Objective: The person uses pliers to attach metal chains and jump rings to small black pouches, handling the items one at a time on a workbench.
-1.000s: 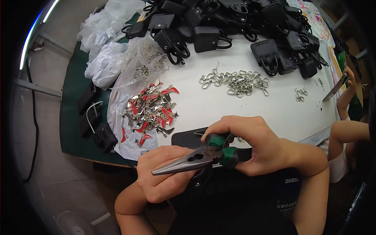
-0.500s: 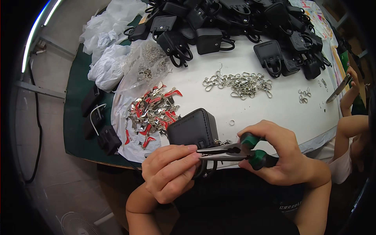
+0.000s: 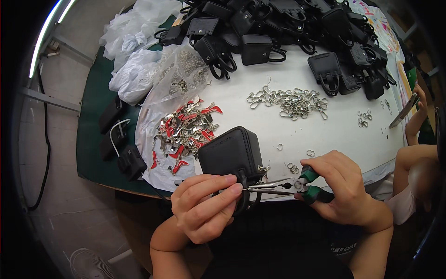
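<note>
My right hand [image 3: 341,188] is wrapped round needle-nose pliers [image 3: 278,187] with green and black handles. Their jaws point left, and the tips meet the pinched thumb and fingers of my left hand [image 3: 204,204]. Whatever small piece sits in that pinch is hidden. Right behind my left fingers a small black box-shaped bag [image 3: 231,153] stands tilted, its dark handle loops hanging below. A short silver chain [image 3: 264,171] shows at the bag's right side. Several loose metal rings [image 3: 292,168] lie on the table just beyond the pliers.
Red and silver boot-shaped charms [image 3: 186,132] are heaped on white plastic at left. Silver swivel clasps [image 3: 297,103] form a pile mid-table. Many black mini bags [image 3: 255,49] crowd the far side. At right another person's hand [image 3: 420,102] holds a flat object.
The plier jaws have come closer together and their tips have drawn slightly right, off my left fingertips. My right hand has shifted a little right and down; more loose rings show.
</note>
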Demonstrator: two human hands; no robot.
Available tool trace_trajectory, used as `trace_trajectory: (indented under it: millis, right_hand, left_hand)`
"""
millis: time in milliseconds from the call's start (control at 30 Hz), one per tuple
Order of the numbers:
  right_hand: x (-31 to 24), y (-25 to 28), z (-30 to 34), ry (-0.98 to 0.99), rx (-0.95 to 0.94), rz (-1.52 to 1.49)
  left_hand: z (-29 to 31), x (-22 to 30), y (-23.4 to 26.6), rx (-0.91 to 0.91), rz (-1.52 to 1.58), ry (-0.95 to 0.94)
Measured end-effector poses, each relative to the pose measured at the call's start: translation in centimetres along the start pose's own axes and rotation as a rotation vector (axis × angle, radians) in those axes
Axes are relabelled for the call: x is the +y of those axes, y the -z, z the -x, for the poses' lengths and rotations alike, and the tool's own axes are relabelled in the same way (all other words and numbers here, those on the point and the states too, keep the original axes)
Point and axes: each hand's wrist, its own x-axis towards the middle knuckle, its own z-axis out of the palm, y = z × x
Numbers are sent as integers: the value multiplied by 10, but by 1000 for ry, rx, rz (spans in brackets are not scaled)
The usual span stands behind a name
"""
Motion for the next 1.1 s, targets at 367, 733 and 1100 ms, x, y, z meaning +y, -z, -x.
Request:
trace_trajectory:
  millis: [367, 733, 1100]
  right_hand:
    - [-6, 4, -1, -16, -13, 34]
    - [-10, 9, -4, -2, -36, 117]
    - [-6, 23, 0, -37, -102, 252]
  left_hand:
    - [-1, 1, 2, -9, 8, 16]
    - [-1, 2, 6, -37, -5, 36]
    - [33, -7, 13, -238, 58, 424]
